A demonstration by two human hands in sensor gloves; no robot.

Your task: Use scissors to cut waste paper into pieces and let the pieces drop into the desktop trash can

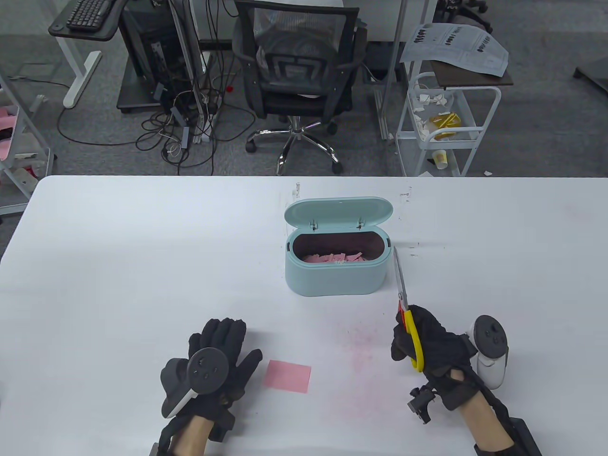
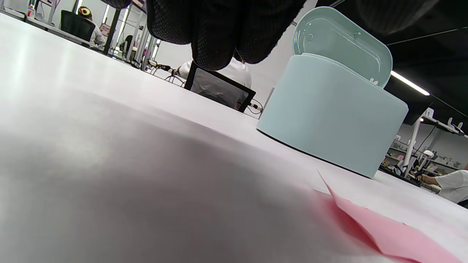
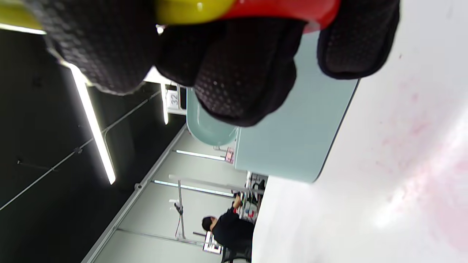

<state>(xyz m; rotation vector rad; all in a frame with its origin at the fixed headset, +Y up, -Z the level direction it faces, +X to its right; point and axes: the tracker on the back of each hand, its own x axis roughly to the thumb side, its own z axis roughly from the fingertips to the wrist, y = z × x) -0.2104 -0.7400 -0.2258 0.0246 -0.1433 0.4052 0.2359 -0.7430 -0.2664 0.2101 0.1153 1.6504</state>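
A pale blue desktop trash can (image 1: 332, 280) stands mid-table with its lid (image 1: 338, 210) tipped back; several pink paper scraps (image 1: 335, 258) lie inside. A pink paper sheet (image 1: 288, 375) lies flat on the table near the front. My left hand (image 1: 223, 339) rests flat just left of the sheet, fingers straight, holding nothing. My right hand (image 1: 418, 339) grips scissors (image 1: 403, 304) by their yellow and red handles (image 3: 241, 9), blades together and pointing away, right of the can (image 3: 299, 146). In the left wrist view the sheet (image 2: 387, 230) lies before the can (image 2: 329, 120).
The white table (image 1: 142, 266) carries faint pink stains (image 1: 365, 356) between my hands. Beyond its far edge stand an office chair (image 1: 297, 76), a white wire cart (image 1: 444, 123) and a tangle of cables (image 1: 190, 128) on the floor.
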